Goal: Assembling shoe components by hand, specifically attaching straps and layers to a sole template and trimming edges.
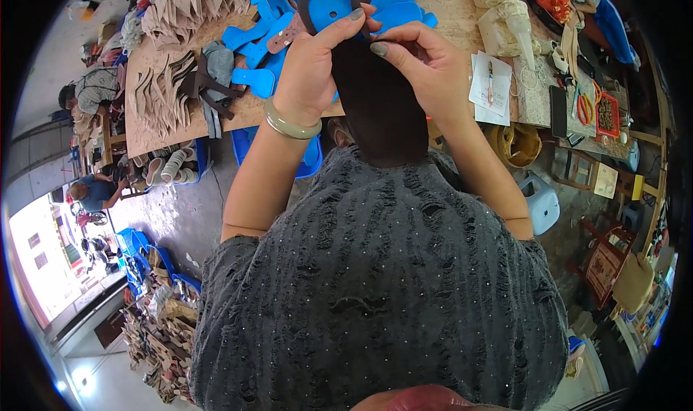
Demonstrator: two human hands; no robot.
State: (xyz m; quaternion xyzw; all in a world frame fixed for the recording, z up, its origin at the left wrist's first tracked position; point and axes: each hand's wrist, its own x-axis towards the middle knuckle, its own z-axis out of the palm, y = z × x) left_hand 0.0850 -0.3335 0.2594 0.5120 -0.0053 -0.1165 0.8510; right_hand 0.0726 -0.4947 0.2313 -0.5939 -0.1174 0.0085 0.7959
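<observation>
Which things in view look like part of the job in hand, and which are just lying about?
Likely part of the job:
- dark-and-blue sole-shaped piece, held in left hand and right hand
- similar blue pieces on the table

Apparently just lying about:
- black phone
- pen on white paper
- pale blue stool

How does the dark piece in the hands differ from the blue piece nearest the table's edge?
The dark piece is mostly near-black, with blue near its far end; the blue piece looks blue throughout. The left hand and right hand hold the dark piece; the blue piece lies on the table. Both show blue.
</observation>
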